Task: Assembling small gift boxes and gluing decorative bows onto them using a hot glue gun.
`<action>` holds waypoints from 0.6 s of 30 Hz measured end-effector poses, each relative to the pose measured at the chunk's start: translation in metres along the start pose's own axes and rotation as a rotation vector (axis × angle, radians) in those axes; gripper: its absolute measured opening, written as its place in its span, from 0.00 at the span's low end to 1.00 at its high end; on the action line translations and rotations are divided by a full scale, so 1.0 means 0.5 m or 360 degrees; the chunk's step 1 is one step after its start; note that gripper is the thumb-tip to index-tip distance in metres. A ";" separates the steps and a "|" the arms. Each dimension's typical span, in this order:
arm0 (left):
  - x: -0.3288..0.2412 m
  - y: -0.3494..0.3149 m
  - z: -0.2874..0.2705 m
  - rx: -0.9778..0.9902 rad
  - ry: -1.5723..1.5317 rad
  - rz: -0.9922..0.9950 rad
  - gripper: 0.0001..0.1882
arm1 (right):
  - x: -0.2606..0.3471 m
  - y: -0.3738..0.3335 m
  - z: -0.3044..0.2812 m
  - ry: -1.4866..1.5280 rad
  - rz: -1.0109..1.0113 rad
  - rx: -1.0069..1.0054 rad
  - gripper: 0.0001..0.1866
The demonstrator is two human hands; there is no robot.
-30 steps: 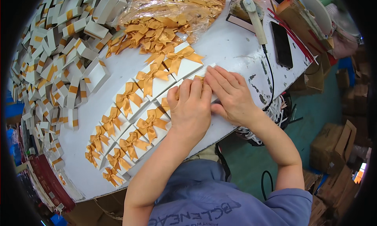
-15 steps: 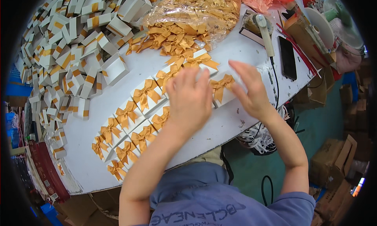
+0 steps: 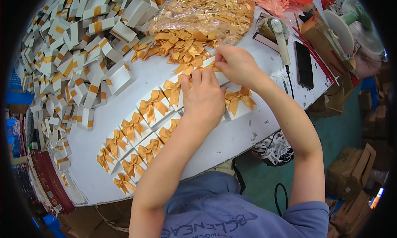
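Note:
Two rows of white gift boxes with gold satin bows stand on the white table, running from lower left toward the middle. My left hand is closed, its fingers bent over the near side of the farthest white gift box. On that box, a gold bow is pinched at its right side by the fingertips of my right hand. My hands hide part of this box and bow. Just right of my left hand sits another bowed box, touched by neither hand's fingertips.
A large heap of white boxes with gold bands covers the far left. Loose gold bows spill from a clear plastic bag. At right are a corded beige hand tool, a black phone and a cardboard box.
My right hand has moved left and away from me, from spread fingers beside the nearer box to a pinch on the far bow. My left hand has lowered slightly and settled at that box.

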State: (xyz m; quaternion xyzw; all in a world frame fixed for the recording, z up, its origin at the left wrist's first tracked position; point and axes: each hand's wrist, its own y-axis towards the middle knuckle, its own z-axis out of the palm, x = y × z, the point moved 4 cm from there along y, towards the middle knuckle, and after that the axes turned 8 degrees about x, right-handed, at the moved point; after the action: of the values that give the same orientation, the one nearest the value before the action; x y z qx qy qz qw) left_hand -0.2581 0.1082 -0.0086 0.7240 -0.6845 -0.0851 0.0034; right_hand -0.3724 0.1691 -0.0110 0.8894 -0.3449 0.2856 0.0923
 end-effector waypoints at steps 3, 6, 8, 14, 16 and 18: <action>-0.001 0.003 0.004 -0.0016 0.0012 0.0001 0.20 | -0.001 0.002 0.000 -0.0026 -0.0004 -0.0039 0.05; 0.002 0.012 0.005 0.0090 0.0063 0.0004 0.20 | -0.001 -0.008 -0.002 0.0004 -0.0057 -0.0179 0.06; 0.008 0.006 0.005 0.0078 0.0021 -0.0004 0.20 | 0.010 -0.029 -0.004 -0.0001 -0.0156 -0.0325 0.08; 0.005 -0.002 0.015 -0.0032 -0.0193 0.0005 0.21 | -0.004 -0.093 0.038 -0.0489 -0.0369 0.0424 0.34; 0.010 -0.002 0.013 -0.0024 -0.0264 -0.0038 0.20 | 0.001 -0.092 0.044 -0.0571 -0.0414 0.0383 0.34; 0.019 -0.015 0.008 -0.0106 -0.0433 -0.0074 0.22 | 0.009 -0.092 0.045 -0.0661 -0.0474 0.0342 0.35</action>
State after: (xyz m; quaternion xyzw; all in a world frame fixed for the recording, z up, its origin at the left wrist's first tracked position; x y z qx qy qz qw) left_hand -0.2509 0.0996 -0.0147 0.7209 -0.6586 -0.2052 -0.0674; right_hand -0.3289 0.1929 -0.0256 0.9745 -0.1895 0.1155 -0.0342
